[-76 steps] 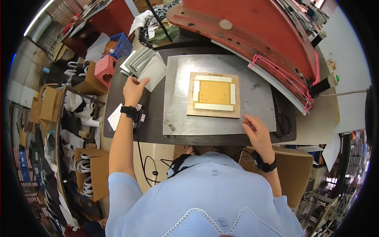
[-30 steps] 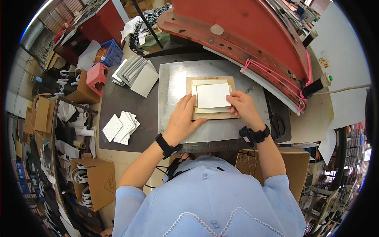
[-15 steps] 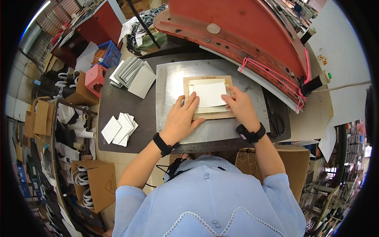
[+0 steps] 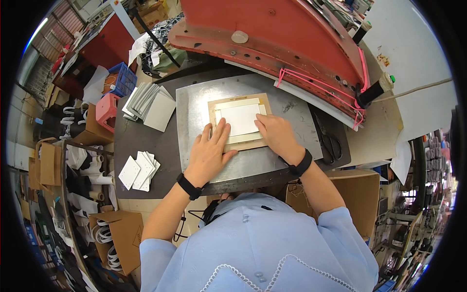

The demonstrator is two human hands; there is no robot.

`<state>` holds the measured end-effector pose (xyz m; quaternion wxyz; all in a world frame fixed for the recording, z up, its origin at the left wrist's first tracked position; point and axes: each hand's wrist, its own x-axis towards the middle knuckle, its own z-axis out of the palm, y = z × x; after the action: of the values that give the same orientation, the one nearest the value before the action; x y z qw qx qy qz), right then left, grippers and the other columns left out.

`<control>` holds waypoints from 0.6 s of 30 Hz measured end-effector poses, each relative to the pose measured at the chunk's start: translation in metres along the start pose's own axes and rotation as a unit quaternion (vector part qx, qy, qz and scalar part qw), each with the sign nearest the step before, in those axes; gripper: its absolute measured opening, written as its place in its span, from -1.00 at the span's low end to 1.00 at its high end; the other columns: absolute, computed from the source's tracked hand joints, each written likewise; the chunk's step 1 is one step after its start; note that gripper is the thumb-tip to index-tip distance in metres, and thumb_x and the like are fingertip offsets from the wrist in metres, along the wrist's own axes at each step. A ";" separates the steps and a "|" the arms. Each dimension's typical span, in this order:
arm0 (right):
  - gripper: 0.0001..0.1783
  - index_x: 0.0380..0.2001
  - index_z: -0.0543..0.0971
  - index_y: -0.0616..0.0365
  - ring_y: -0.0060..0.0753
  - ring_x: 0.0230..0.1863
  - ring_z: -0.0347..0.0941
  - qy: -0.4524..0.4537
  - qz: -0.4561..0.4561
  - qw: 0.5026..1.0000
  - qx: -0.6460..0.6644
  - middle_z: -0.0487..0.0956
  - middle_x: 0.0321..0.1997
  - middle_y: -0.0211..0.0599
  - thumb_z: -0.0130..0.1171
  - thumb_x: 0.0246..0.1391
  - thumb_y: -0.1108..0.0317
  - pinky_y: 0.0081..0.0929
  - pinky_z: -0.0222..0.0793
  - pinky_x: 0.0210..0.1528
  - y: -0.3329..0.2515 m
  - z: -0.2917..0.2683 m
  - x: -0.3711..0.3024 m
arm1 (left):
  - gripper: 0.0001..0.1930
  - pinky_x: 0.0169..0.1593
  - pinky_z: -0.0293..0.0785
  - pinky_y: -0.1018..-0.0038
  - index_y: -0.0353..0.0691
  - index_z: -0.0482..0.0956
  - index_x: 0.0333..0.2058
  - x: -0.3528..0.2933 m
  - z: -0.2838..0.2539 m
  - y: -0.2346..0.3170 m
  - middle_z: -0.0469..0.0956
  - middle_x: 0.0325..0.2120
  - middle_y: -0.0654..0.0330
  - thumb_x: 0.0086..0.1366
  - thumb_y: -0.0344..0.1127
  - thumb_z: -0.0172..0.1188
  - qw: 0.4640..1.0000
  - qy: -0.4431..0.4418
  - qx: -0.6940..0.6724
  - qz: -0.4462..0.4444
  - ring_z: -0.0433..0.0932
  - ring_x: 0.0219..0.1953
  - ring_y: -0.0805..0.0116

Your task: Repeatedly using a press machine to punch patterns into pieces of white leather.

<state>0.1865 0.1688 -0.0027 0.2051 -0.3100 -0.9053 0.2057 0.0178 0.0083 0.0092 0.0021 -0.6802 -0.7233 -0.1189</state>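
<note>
A white rectangular card (image 4: 242,119) lies flat inside a cream-edged frame on a tan backing board (image 4: 253,144), which rests on a metal plate (image 4: 189,109). My left hand (image 4: 206,153) lies open on the left side of the frame, its fingertips at the card's left edge and its thumb out to the right. My right hand (image 4: 279,137) is closed, with curled fingers and thumb at the card's right edge. The tips of some right fingers are hidden beneath the hand.
A red machine body (image 4: 272,39) overhangs the plate's far side. Grey-white cards (image 4: 158,109) are stacked at the far left; punched white pieces (image 4: 141,170) lie nearer. Black scissors (image 4: 332,146) sit at the right edge, below a black thread spool (image 4: 372,91).
The card now sits squarely within the frame. My right fingers have drawn together at its right edge, while my left hand stays spread. The whole view has shifted and turned slightly.
</note>
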 end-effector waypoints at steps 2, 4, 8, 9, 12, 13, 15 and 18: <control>-0.75 -0.15 0.60 0.19 0.01 -0.26 0.53 -0.034 0.010 0.999 -0.015 0.59 -0.29 -0.11 0.12 0.16 0.31 -0.20 0.44 -0.24 -0.003 -0.009 -0.001 | -0.26 0.24 0.24 0.15 -0.35 0.29 0.23 -0.001 0.001 -0.001 0.25 0.29 0.04 0.24 0.08 0.18 0.999 0.023 0.030 0.030 0.22 0.28 -0.04; -0.74 -0.13 0.59 0.16 -0.04 -0.21 0.51 0.002 -0.003 1.000 -0.020 0.55 -0.25 -0.13 0.13 0.14 0.30 -0.21 0.42 -0.23 -0.006 -0.010 -0.004 | -0.26 0.27 0.19 0.14 -0.34 0.28 0.24 0.000 0.001 -0.001 0.24 0.29 0.04 0.25 0.08 0.16 0.998 0.030 0.045 0.043 0.20 0.30 0.00; -0.76 -0.15 0.54 0.15 -0.08 -0.20 0.46 0.050 -0.014 0.998 0.029 0.50 -0.23 -0.13 0.15 0.14 0.29 -0.20 0.41 -0.23 0.002 -0.003 -0.007 | -0.26 0.30 0.14 0.14 -0.34 0.25 0.26 0.004 -0.001 -0.003 0.23 0.29 0.01 0.26 0.05 0.16 0.999 0.017 -0.005 0.034 0.21 0.30 -0.01; -0.73 -0.12 0.54 0.15 -0.13 -0.22 0.46 0.055 0.013 0.996 0.073 0.49 -0.22 -0.14 0.16 0.13 0.29 -0.23 0.41 -0.23 0.005 -0.008 -0.008 | -0.27 0.30 0.14 0.14 -0.34 0.24 0.27 0.005 -0.001 -0.005 0.23 0.30 0.00 0.27 0.04 0.16 0.999 0.016 -0.029 0.032 0.21 0.30 -0.02; -0.65 -0.02 0.52 0.15 -0.36 -0.24 0.43 0.228 0.109 0.958 0.134 0.48 -0.20 -0.24 0.19 0.15 0.29 -0.37 0.38 -0.19 0.025 -0.055 -0.019 | -0.32 0.31 0.14 0.16 -0.35 0.25 0.25 -0.006 -0.008 -0.010 0.25 0.28 -0.05 0.27 -0.09 0.20 0.987 0.083 -0.136 0.002 0.23 0.29 -0.05; -0.60 0.04 0.48 0.16 -0.45 -0.20 0.40 0.319 0.127 0.930 0.135 0.47 -0.18 -0.31 0.21 0.18 0.24 -0.43 0.36 -0.13 0.023 -0.088 -0.023 | -0.34 0.30 0.16 0.18 -0.35 0.26 0.25 -0.010 -0.014 -0.010 0.26 0.27 -0.05 0.27 -0.13 0.21 0.984 0.098 -0.146 -0.017 0.24 0.28 -0.05; -0.43 0.13 0.37 0.27 -0.41 -0.03 0.35 0.472 0.115 0.872 0.058 0.40 0.02 -0.22 0.26 0.17 0.17 -0.44 0.33 -0.01 0.070 -0.143 -0.033 | -0.38 0.28 0.20 0.22 -0.34 0.29 0.23 -0.018 -0.035 -0.010 0.27 0.26 -0.07 0.26 -0.22 0.22 0.977 0.130 -0.162 -0.050 0.27 0.27 -0.04; -0.29 0.20 0.33 0.31 -0.38 0.09 0.38 0.475 0.122 0.871 0.022 0.44 0.13 -0.24 0.35 0.09 0.18 -0.39 0.25 0.16 0.114 -0.207 -0.027 | -0.43 0.21 0.30 0.21 -0.35 0.32 0.19 -0.031 -0.048 -0.012 0.31 0.21 -0.11 0.27 -0.23 0.23 0.966 0.146 -0.203 -0.069 0.33 0.20 -0.10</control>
<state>0.3636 0.2845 0.1058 0.5901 -0.4735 -0.6494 0.0767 0.0005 -0.0313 0.0490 -0.0387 -0.5901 -0.7212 -0.3607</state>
